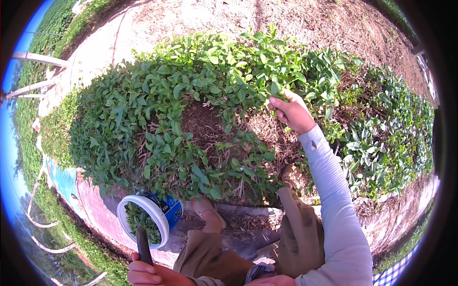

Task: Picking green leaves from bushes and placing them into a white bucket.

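Observation:
My right hand [291, 111] reaches into the leafy green bushes [222, 78], its thumb and fingers pinched on a green leaf [276, 88]. At the lower left my left hand [154, 273] grips a dark, strap-like handle [143, 245]. Just beyond it, a white-rimmed plastic bucket [164, 223] with a blue printed side leans with its mouth towards me. Picked green leaves [141, 221] lie inside the bucket. How the handle joins the bucket is hard to tell.
Bare soil and dry twigs [207, 123] show between the bushes. My foot in a beige shoe [207, 211] stands at their near edge. Pale curved poles [41, 59] rise at the far left. A checked cloth [395, 268] shows at the lower right.

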